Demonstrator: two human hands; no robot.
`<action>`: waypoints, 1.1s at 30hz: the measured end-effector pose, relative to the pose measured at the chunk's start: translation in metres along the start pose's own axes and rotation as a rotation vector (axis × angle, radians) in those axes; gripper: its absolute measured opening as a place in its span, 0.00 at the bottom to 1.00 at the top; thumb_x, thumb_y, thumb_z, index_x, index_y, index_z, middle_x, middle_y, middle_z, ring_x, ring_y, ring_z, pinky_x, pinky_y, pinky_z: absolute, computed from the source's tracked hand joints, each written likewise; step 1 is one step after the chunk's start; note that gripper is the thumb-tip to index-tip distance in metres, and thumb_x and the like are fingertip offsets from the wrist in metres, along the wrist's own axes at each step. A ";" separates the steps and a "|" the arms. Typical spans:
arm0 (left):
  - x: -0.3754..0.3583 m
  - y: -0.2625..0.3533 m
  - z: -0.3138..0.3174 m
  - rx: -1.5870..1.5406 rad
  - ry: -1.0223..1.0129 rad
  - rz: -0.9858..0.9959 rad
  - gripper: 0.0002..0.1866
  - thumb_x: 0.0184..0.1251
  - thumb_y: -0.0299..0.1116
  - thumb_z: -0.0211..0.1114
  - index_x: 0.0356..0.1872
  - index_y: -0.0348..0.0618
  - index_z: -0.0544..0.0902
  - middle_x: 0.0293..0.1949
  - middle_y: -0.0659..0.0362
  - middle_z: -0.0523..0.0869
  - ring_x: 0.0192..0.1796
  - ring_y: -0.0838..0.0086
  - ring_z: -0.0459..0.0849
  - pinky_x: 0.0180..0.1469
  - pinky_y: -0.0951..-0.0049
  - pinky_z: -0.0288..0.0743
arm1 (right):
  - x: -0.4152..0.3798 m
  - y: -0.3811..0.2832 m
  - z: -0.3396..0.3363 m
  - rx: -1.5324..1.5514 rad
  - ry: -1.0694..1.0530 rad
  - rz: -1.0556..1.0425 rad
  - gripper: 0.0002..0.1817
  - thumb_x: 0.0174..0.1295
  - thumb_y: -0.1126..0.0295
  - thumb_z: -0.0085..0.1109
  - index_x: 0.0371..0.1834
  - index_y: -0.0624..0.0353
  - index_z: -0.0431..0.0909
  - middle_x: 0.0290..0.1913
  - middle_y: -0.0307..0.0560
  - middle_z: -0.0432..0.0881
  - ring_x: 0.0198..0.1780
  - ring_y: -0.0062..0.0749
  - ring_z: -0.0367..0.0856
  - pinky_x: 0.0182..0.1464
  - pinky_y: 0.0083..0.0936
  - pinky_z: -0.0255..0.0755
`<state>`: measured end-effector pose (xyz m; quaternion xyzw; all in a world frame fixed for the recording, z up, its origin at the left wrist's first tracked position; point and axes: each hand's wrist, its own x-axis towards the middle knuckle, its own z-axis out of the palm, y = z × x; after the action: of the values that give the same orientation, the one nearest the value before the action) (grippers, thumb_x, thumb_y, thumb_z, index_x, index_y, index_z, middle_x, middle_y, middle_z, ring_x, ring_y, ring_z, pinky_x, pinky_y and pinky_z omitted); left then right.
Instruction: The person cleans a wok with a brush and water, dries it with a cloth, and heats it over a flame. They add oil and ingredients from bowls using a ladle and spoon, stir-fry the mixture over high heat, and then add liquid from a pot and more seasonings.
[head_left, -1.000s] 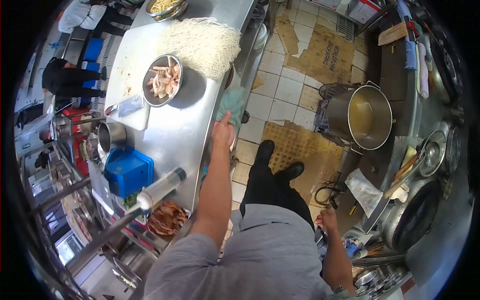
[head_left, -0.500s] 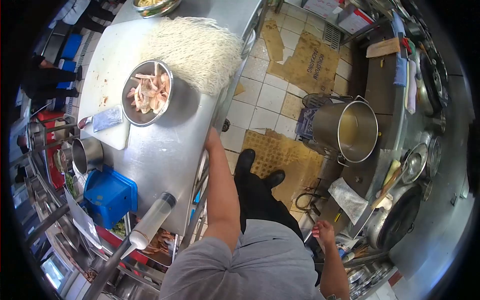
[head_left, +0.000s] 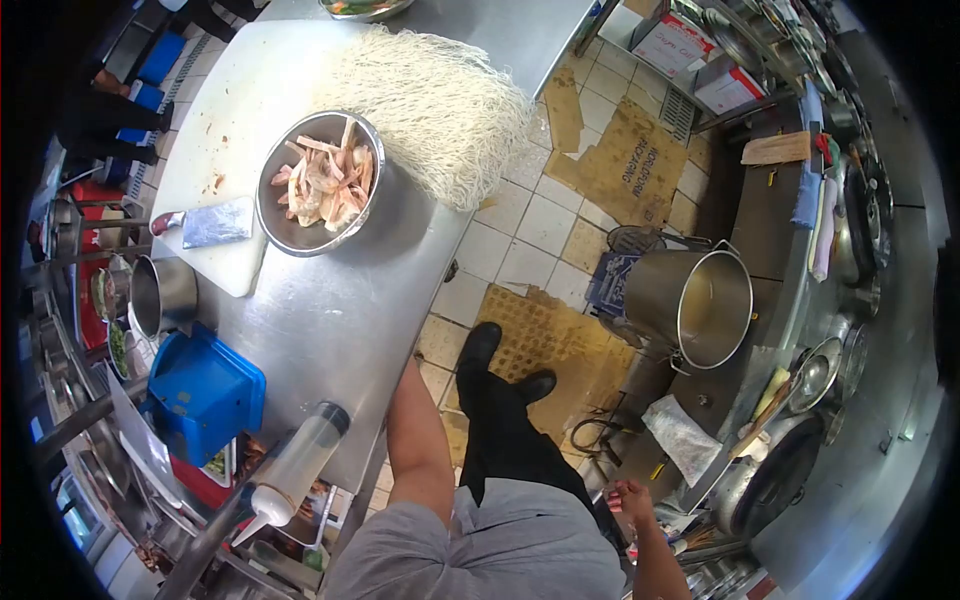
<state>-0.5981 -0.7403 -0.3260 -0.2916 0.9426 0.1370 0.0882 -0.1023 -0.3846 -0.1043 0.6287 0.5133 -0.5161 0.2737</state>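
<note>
My left forearm (head_left: pixel 415 440) reaches down to the front edge of the steel counter (head_left: pixel 340 300), and the hand itself is hidden beneath that edge. My right hand (head_left: pixel 632 495) hangs low at my side near the stove's front, fingers loosely apart with nothing seen in them. On the counter stands a metal bowl of sliced meat (head_left: pixel 320 180) beside a big heap of pale noodles (head_left: pixel 440 100). A cleaver (head_left: pixel 215 222) lies on the white cutting board (head_left: pixel 230 110).
A blue container (head_left: pixel 205 390), a squeeze bottle (head_left: pixel 295 465) and a small steel pot (head_left: pixel 160 295) crowd the counter's near end. A large stock pot (head_left: pixel 700 305) stands on the floor to the right. A dark wok (head_left: pixel 790 475) and ladle (head_left: pixel 815 375) sit on the stove. Cardboard (head_left: pixel 640 160) covers floor tiles.
My left hand, which held a green cloth at the counter's edge, has dropped below the edge and out of sight. My view has shifted along the counter. My right hand has lowered slightly.
</note>
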 end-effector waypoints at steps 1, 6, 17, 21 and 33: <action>0.001 -0.003 0.002 0.006 -0.002 0.001 0.10 0.71 0.31 0.62 0.47 0.39 0.86 0.44 0.48 0.89 0.42 0.54 0.88 0.44 0.53 0.82 | -0.001 -0.002 -0.005 -0.001 0.009 0.004 0.13 0.77 0.63 0.56 0.53 0.61 0.81 0.38 0.50 0.87 0.34 0.34 0.88 0.37 0.34 0.86; 0.002 -0.016 0.014 0.062 -0.011 0.069 0.10 0.71 0.31 0.62 0.48 0.39 0.85 0.45 0.49 0.88 0.43 0.54 0.88 0.45 0.54 0.82 | 0.001 -0.002 -0.011 0.030 0.048 0.061 0.12 0.77 0.66 0.54 0.47 0.63 0.83 0.34 0.45 0.86 0.31 0.28 0.86 0.32 0.28 0.83; -0.005 -0.042 0.040 0.166 0.020 0.196 0.12 0.72 0.32 0.63 0.51 0.41 0.82 0.47 0.50 0.87 0.45 0.55 0.87 0.47 0.54 0.81 | -0.012 0.010 0.005 -0.036 0.072 -0.049 0.15 0.70 0.63 0.56 0.44 0.63 0.85 0.29 0.44 0.85 0.29 0.27 0.86 0.30 0.28 0.80; -0.091 -0.033 0.039 -0.553 -0.133 0.393 0.06 0.74 0.32 0.59 0.45 0.42 0.79 0.42 0.55 0.85 0.41 0.64 0.85 0.43 0.61 0.80 | -0.028 0.018 0.002 -0.054 0.059 -0.047 0.16 0.74 0.63 0.56 0.54 0.64 0.84 0.39 0.49 0.89 0.35 0.28 0.89 0.35 0.29 0.85; -0.369 0.177 -0.101 0.114 -1.462 1.443 0.32 0.69 0.44 0.72 0.68 0.38 0.75 0.57 0.45 0.87 0.56 0.58 0.88 0.59 0.60 0.80 | 0.007 0.095 -0.081 0.796 0.184 -0.107 0.15 0.72 0.67 0.58 0.55 0.65 0.82 0.45 0.55 0.87 0.40 0.39 0.90 0.41 0.35 0.88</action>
<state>-0.4078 -0.4371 -0.1025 0.5033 0.6143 0.2565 0.5509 0.0153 -0.3422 -0.1026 0.7014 0.3278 -0.6295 -0.0652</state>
